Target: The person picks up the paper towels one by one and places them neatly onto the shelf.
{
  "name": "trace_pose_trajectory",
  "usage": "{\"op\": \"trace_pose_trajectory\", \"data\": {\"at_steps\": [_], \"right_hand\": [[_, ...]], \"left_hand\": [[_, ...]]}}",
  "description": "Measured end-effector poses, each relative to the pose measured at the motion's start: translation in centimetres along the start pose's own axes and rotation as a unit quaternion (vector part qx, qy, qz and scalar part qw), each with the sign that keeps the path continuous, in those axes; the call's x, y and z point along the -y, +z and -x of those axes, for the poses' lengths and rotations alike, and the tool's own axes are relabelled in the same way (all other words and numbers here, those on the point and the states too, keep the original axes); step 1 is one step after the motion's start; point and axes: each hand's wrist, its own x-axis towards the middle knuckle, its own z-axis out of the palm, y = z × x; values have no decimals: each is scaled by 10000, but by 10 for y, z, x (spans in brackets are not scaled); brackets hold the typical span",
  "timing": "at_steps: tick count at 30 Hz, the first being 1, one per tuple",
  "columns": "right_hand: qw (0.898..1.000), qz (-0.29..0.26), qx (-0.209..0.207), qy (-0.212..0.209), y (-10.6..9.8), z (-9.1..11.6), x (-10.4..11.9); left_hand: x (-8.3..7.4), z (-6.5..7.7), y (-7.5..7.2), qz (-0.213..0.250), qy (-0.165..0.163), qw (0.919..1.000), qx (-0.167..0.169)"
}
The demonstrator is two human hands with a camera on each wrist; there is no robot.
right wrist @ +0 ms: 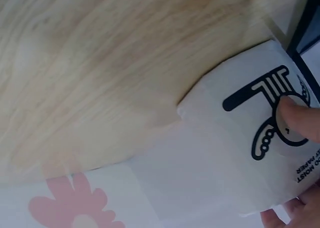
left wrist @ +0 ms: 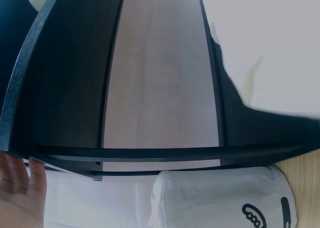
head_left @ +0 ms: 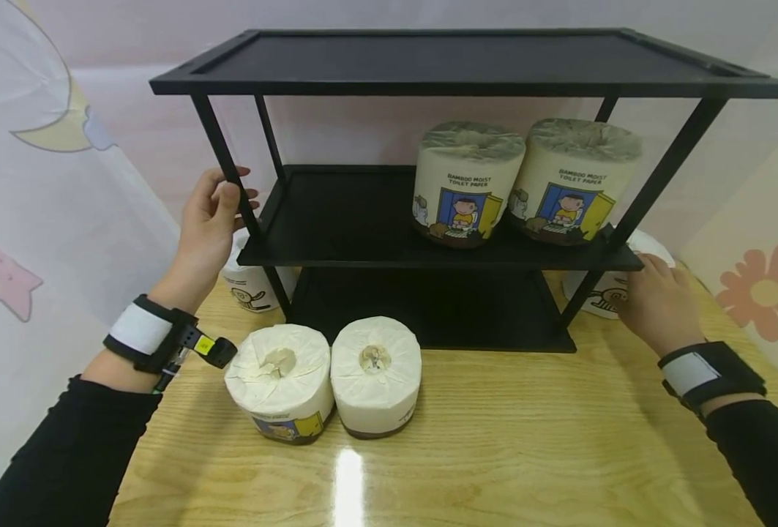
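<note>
A black three-tier shelf rack [head_left: 349, 212] stands on a wooden table. My left hand [head_left: 212, 212] grips its front left post, with fingertips showing past the post's far side. Behind that post stands a wrapped toilet paper roll [head_left: 250, 285], also seen in the left wrist view. My right hand [head_left: 661, 304] holds another white-wrapped roll [right wrist: 240, 118] beside the rack's right end. In the right wrist view, its thumb [right wrist: 300, 119] presses the printed figure, while fingers show at the roll's other edge; part of this hand lies outside that view.
Two cream rolls [head_left: 470, 183] [head_left: 573, 179] stand upright on the right half of the middle tier. Before the rack, two more rolls [head_left: 279, 380] [head_left: 375, 377] stand side by side on the table [head_left: 527, 439]. A patterned cloth [head_left: 46, 219] hangs behind and at the sides.
</note>
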Motion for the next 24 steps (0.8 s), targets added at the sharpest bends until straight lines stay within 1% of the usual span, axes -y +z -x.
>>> {"op": "trace_pose_trajectory", "data": {"at_steps": [6,10,13,15,18,24], "right_hand": [[9999,-85,-144,-25,3,2,-3],[9985,4,-488,-250,3,6,-6],[9956,182,-797,-458,4,11,-8],[9938,252,-925,-563,3,13,-9],[9942,233,-878,-579,0,15,-7],[9977,-70,-591,-310,-16,17,3]], "left_hand": [[1,0,0,79,33,10000,-11],[2,-1,0,72,69,9999,10],[2,-2,1,-8,86,10000,24],[2,-1,1,-86,91,9999,32],[3,-1,1,-84,82,9999,40],[3,0,0,-13,88,9999,46]]}}
